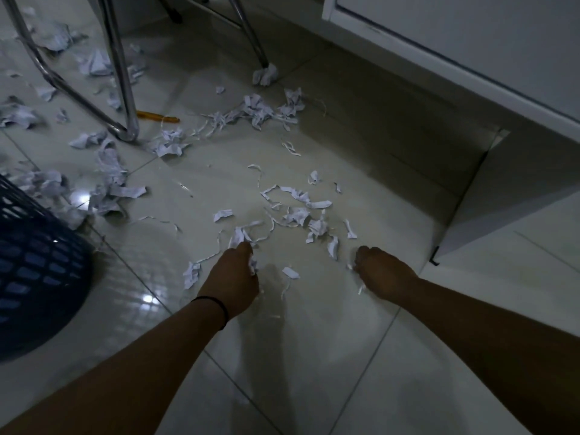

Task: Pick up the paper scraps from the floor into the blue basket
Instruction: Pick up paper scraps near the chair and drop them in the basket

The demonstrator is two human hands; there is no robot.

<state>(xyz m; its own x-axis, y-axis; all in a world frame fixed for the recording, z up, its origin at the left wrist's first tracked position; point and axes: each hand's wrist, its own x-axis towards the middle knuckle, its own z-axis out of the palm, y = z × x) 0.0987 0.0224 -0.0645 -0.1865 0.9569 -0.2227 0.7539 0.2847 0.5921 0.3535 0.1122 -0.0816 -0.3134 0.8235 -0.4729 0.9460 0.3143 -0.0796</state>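
Left hand (236, 271): fingers curled round a wad of paper scraps (295, 211), low on the tiled floor (314, 356). Right hand (378, 271): fingers curled under, small white bits at its knuckles; whether it grips them cannot be told. Loose scraps: scattered just ahead of both hands, more further off round chrome chair legs (125, 89). Blue basket (34, 265): left of the left hand, apart from it.

no words or numbers can be read here. the paper scraps (295, 196) are too small and dim to show any.
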